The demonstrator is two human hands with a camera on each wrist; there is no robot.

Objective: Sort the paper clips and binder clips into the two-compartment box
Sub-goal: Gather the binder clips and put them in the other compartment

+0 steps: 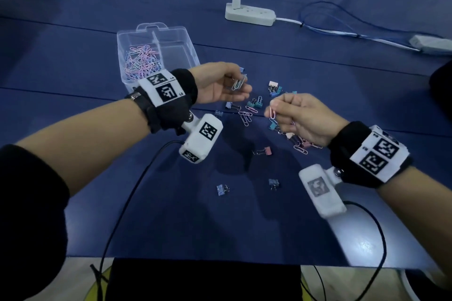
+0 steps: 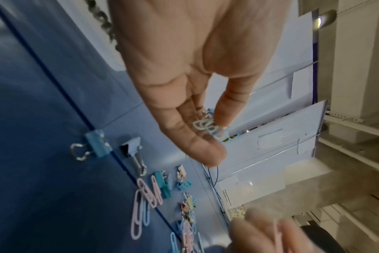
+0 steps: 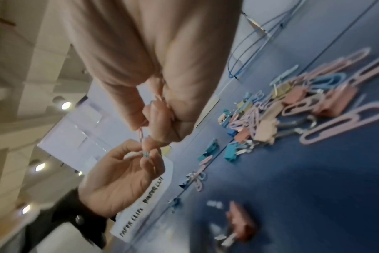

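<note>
My left hand (image 1: pixel 234 85) hovers palm up above the blue table and pinches a few pale blue paper clips (image 1: pixel 238 84) (image 2: pixel 208 128) between thumb and fingers. My right hand (image 1: pixel 276 112) is curled, pinching a pink paper clip (image 1: pixel 272 115) (image 3: pixel 141 133) that hangs from its fingertips. The clear two-compartment box (image 1: pixel 188 41) stands behind the left wrist; its left compartment holds several paper clips (image 1: pixel 141 62), its right one looks empty. Loose paper clips (image 1: pixel 245 116) and binder clips (image 1: pixel 255 103) lie scattered between and under the hands.
A white power strip (image 1: pixel 249 13) with its cable lies beyond the box, and a thin blue cable (image 1: pixel 325 17) loops at the right. Single binder clips (image 1: pixel 222 189) (image 1: pixel 273 183) lie nearer me. Black cords hang from both wrist cameras. The table's front edge (image 1: pixel 220 260) is close.
</note>
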